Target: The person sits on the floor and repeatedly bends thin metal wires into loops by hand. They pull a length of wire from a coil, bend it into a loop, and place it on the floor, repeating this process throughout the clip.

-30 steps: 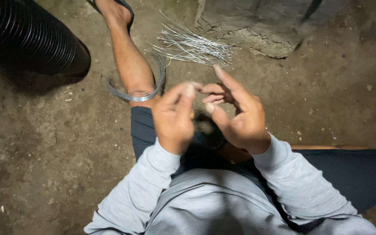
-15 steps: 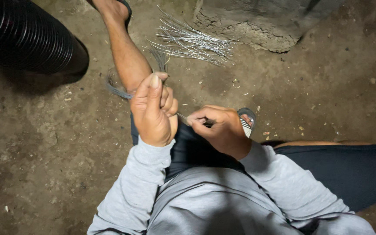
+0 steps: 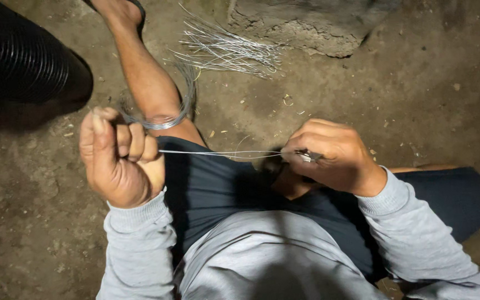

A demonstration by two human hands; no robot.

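The wire ran taut and level between your two hands, just above your dark-clad lap. It looked thin and light, stiff enough to hold a straight line under pull yet soft enough to bend by hand; I would judge it slippery and sharp at a cut end, so the safest hold was near each end, wrapped or pinched firmly rather than gripped mid-span.

Your left hand, at 9 o'clock from the wire's middle, was a closed fist, fingers curled tight around the wire's end. Your right hand, at 3 o'clock, had its fingers pressed together, pinching the other end; a small metal piece showed at the fingertips, though I cannot tell what it was.

Behind your left fist, at about 11 o'clock, a coil of the same wire looped around your bare shin. Further out at 12 o'clock a bundle of cut wire lengths lay fanned on the dirt floor, just beside a rough concrete block. A black ribbed pipe lay at 10 o'clock, well apart.
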